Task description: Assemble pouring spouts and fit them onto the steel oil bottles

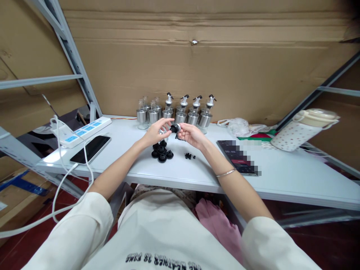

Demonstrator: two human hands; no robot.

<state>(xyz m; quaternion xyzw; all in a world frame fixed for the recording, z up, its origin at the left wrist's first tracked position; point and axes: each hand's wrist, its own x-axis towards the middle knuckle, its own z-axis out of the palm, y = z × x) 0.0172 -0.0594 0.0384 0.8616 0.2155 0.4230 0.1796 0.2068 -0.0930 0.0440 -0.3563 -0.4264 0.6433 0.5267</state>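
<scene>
Black stopper (174, 128) sits between both hands, over white table (284, 168). Right hand (191, 135) pinches its pale end; left hand (158, 132) at black end, can't tell if gripping. Black caps (161, 150) nearby.

On the dark phone (231, 154) at right we read the digits 00:44, part of its screen being pixelated, and low on the pale shirt (165, 225) we make out blurred, doubled-looking black lettering (147, 258) that seems to say WEATHER IS FINE.
</scene>
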